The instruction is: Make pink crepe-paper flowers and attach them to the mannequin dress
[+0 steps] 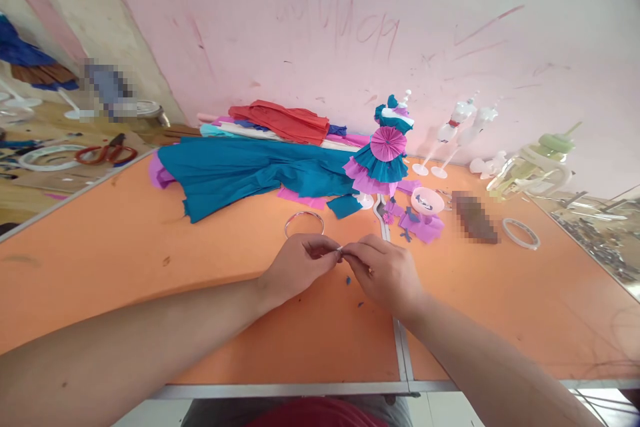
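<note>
Worktop (125, 260): orange, with a metal edge near me and a metal seam running from the middle to the near edge. My two arms come over the near edge.
Wall (350, 33): pink, with red scribbles, along the far edge.
Paper sheets: a big teal crepe sheet (240, 173) lies toward the far edge, left of middle. Folded red paper (285, 121) and other rolls lie behind it, against the wall.
Doll stand with dress (384, 150): upright near the far edge, just right of the teal sheet, dressed in teal and pink paper with a pink fan on the waist.
Bare doll stands (457, 127): two white ones, tilted, to the right of the dressed one.
My left hand (295, 267): fingers closed in a pinch on the small paper piece (340, 252), above the middle of the worktop.
My right hand (385, 273): also closed in a pinch, holding the same piece from the other side. The fingertips of both hands meet there.
Small paper piece: tiny and pale, held in the air between my two pinches. I cannot tell its shape.
Metal ring (304, 221): flat on the worktop, just behind my left hand.
Tape roll (521, 233): white, near the right edge.
Purple scraps (423, 227): beside a small pink bowl (427, 200), behind my right hand.
</note>
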`<state>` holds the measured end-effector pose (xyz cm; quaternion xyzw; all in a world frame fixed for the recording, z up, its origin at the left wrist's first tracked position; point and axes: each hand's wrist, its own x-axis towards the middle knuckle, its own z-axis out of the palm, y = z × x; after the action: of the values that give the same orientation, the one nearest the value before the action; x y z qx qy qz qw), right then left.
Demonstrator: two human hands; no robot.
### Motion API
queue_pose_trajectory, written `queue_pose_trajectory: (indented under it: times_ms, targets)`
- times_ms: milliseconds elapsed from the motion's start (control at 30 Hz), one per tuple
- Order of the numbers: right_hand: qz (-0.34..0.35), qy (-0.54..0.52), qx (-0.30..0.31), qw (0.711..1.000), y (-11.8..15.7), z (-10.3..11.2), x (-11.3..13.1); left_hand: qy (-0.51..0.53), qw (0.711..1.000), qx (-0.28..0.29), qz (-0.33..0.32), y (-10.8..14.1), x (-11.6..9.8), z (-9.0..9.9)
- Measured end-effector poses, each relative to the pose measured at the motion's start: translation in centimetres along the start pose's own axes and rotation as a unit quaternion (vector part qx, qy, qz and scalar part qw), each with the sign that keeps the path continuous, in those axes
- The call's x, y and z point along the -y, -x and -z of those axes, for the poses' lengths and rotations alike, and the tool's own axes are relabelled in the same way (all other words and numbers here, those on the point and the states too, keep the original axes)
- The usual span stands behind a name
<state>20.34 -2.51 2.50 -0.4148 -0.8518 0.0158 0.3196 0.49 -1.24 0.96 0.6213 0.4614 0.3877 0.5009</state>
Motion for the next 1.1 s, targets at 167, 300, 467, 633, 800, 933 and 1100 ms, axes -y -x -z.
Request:
queue_pose_trajectory:
  times_ms: [167,300,467,633,800,933,1100]
  targets:
    - [-0.013,0.007,0.015,1.000,0.11,0.23,0.00,-0.029,0.999,0.014,0.009,0.08,-0.13,0.15]
    - [-0.040,-0.011,0.026,0.999,-0.12,0.50,-0.05,-0.041,0.999,0.022,0.017,0.16,-0.23,0.21]
    - [-0.078,-0.055,0.028,0.995,-0.52,0.56,-0.08,-0.045,0.999,0.019,0.015,0.31,-0.58,0.07]
    - [-0.072,-0.047,0.023,0.996,-0.60,0.69,-0.05,-0.042,0.999,0.016,0.011,0.42,-0.65,0.06]
    - [-0.042,-0.022,0.025,0.999,-0.33,0.67,0.12,-0.021,1.000,0.011,0.008,0.33,-0.09,0.06]
    - [-0.037,-0.006,0.037,0.999,-0.15,0.56,0.01,-0.021,1.000,0.010,0.009,0.21,0.21,0.03]
    - [-0.043,-0.018,0.027,0.999,-0.26,0.42,-0.26,-0.054,0.998,0.001,0.010,0.24,-0.21,0.03]
